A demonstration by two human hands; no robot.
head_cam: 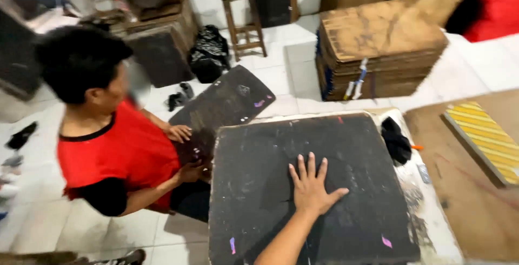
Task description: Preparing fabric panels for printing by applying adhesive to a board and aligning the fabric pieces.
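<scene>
My left hand [312, 188] lies flat, palm down and fingers spread, on the middle of a large black board [254, 189] that rests on a white table. The board is scuffed, with small pink and purple scraps stuck to it. My right hand is out of view. To the left, a person in a red shirt [121, 154] sits low with both hands on a second black board [224, 105] that leans toward them.
A black cloth [396, 140] lies at the table's right edge. A brown board with a yellow striped panel [484, 138] sits to the right. Stacked brown cardboard sheets [378, 48], a wooden stool [243, 11] and a black bag [208, 51] stand on the white tiled floor.
</scene>
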